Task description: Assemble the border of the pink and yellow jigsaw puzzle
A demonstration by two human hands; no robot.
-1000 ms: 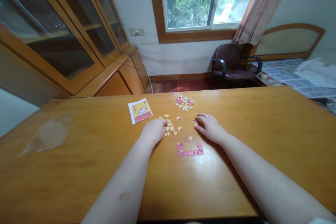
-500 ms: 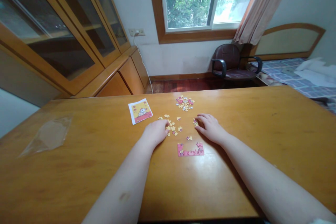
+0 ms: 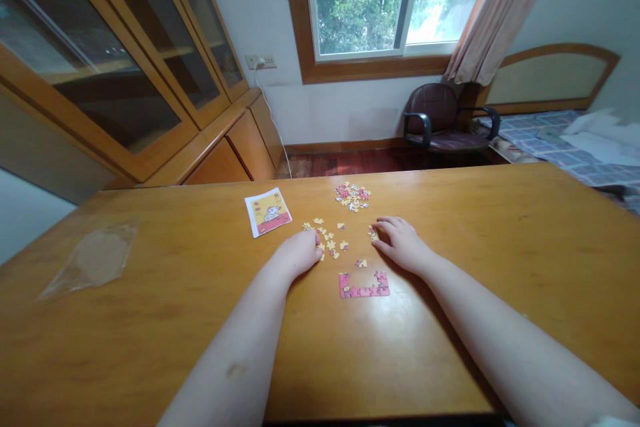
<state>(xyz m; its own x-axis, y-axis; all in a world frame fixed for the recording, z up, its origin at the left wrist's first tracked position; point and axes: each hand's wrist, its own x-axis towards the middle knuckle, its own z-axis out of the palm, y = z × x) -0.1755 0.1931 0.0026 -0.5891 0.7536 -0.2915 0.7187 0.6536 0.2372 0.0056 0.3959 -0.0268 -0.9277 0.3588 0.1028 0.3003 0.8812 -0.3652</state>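
Observation:
My left hand (image 3: 300, 252) rests at the left side of a loose group of yellow puzzle pieces (image 3: 331, 245). Its fingers are curled in, with a yellow puzzle piece partly showing at the fingertips. To the right, my right hand (image 3: 401, 241) lies on the table with thumb and forefinger apart, beside a few small puzzle pieces (image 3: 373, 233). Between my forearms is a joined pink strip of puzzle (image 3: 364, 291), its two ends rising at the sides. Just above it lies a yellow and purple piece (image 3: 361, 263).
A heap of mixed puzzle pieces (image 3: 353, 196) lies near the table's far edge. A picture card (image 3: 269, 212) showing a white animal is at the left, and a clear plastic bag (image 3: 95, 257) lies farther left. Beyond the wooden table (image 3: 175, 320) stands a chair (image 3: 445, 117).
My left hand's fingers have curled slightly more and shifted a little among the yellow pieces. My right hand stays in place.

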